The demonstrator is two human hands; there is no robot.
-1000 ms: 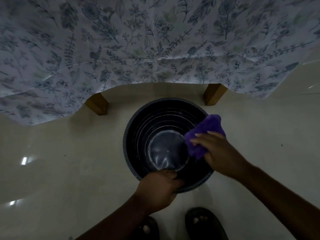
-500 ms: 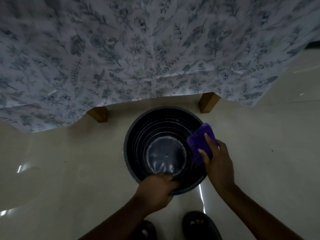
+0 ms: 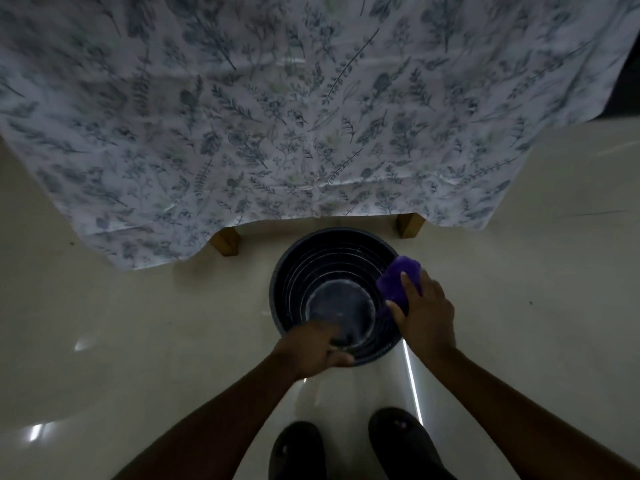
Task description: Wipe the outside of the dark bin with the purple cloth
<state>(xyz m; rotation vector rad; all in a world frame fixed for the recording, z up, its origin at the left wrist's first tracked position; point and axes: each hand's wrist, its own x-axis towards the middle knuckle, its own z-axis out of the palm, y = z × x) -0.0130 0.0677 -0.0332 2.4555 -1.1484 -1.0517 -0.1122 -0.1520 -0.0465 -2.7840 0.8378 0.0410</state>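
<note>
Dark slippers (image 3: 349, 448) nearest, on pale glossy floor (image 3: 138, 341). Left hand (image 3: 308, 351) clamped over near rim of dark bin (image 3: 332, 244); likely light, stiff plastic, best steadied by rim. Right hand (image 3: 426, 313) pressing soft purple cloth (image 3: 398, 278) against right rim. Floral tablecloth (image 3: 277, 116) beyond.

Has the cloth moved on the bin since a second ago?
Yes. The cloth, under the right hand, has shifted slightly outward along the bin rim's right side.

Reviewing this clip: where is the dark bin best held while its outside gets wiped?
By the near rim, from above, as the left hand does: the bin stands upright and open-topped, and that grip leaves the right wall free for the purple cloth.
</note>
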